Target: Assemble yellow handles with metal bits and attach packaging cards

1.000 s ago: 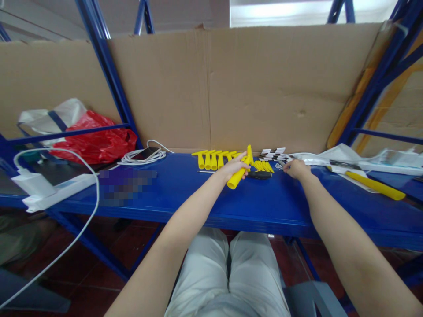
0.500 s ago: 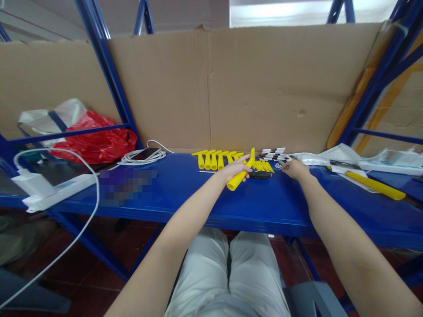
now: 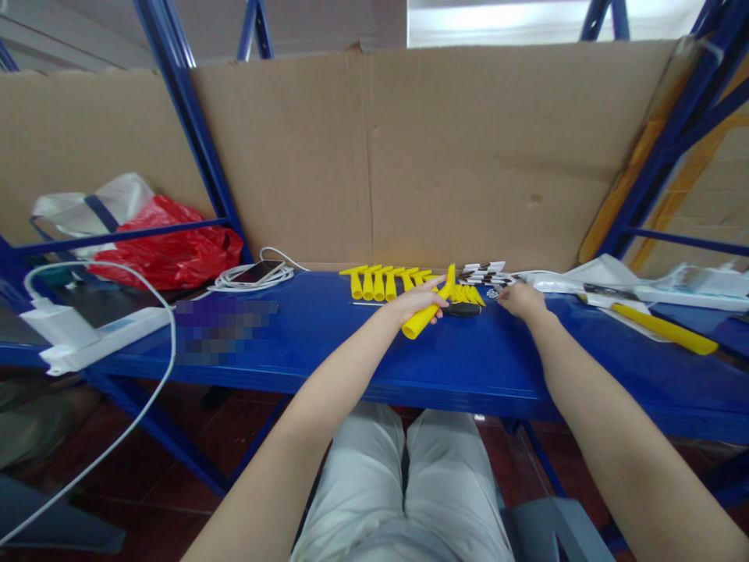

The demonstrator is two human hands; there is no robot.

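My left hand (image 3: 418, 303) is wrapped round a yellow plastic handle (image 3: 420, 321), a hollow tube with a narrower angled end, held tilted above the blue table (image 3: 328, 339). My right hand (image 3: 520, 300) has its fingertips pinched together at a small pile of silvery bits (image 3: 492, 294); what is between them is hidden. Behind my left hand, several similar yellow handles (image 3: 368, 286) stand in a row. A black-handled screwdriver (image 3: 462, 310) lies just right of that hand. Beyond it are small flat yellow pieces (image 3: 466, 294) and black-and-white pieces (image 3: 484, 272).
A long yellow-handled tool (image 3: 664, 326) and clear plastic packaging (image 3: 608, 275) lie at right. On the left are a white power strip (image 3: 111, 339), a coiled white cable (image 3: 251, 277) and a red plastic bag (image 3: 172, 246). A cardboard sheet (image 3: 409, 156) closes off the back.
The yellow handle in my left hand has tipped very slightly, its upper end shifting right. My right hand has barely moved and stays at the silvery bits.
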